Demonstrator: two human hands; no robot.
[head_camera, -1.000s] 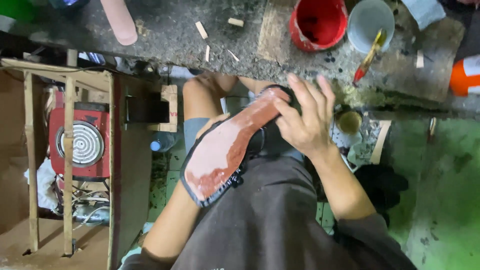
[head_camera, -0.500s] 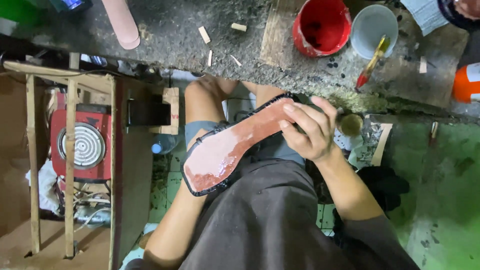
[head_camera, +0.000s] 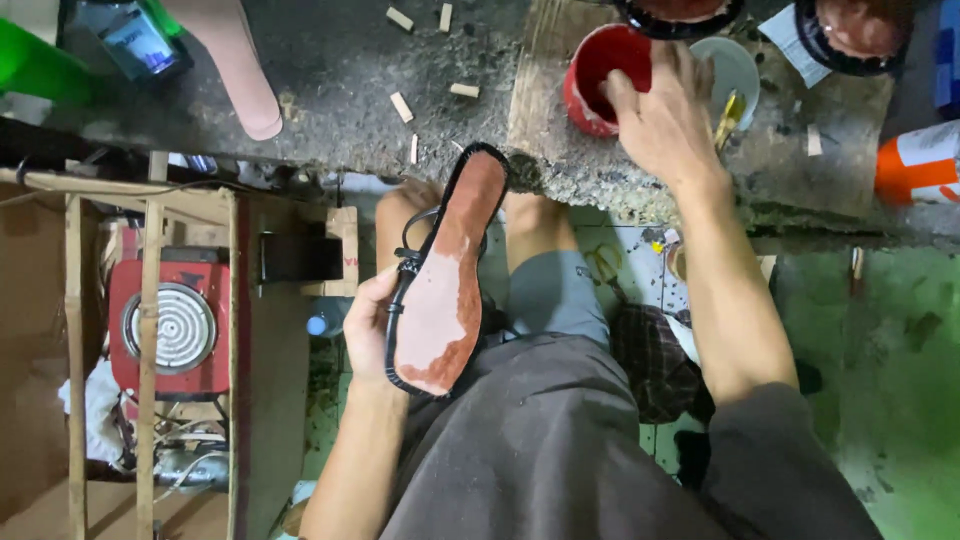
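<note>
1. A seated worker's left hand (head_camera: 372, 325) grips a sandal sole (head_camera: 447, 275) by its near left edge, fingers curled under it and the thumb along the black rim. The sole's reddish-brown, partly pale face is turned up.

2. The sole slants over the worker's lap, its far tip just reaching the near edge of the workbench (head_camera: 350, 90), a dark, stained slab.

3. The right hand (head_camera: 665, 120) stretches over the bench, its fingers spread and laid over the rim of a red pot (head_camera: 592, 85) near the bench's middle. Whether they pinch anything inside cannot be told.

4. Just right of the red pot, partly under the hand, stands a pale tub (head_camera: 738, 70) with a yellow-handled brush (head_camera: 728, 112) in it.

5. A pink insole (head_camera: 240, 65) lies toward the bench's far left corner, and small wooden offcuts (head_camera: 402, 105) are scattered between it and the pot.

6. Below the bench, left of the worker, a red hotplate (head_camera: 170, 325) sits in a wooden frame (head_camera: 150, 330).
</note>
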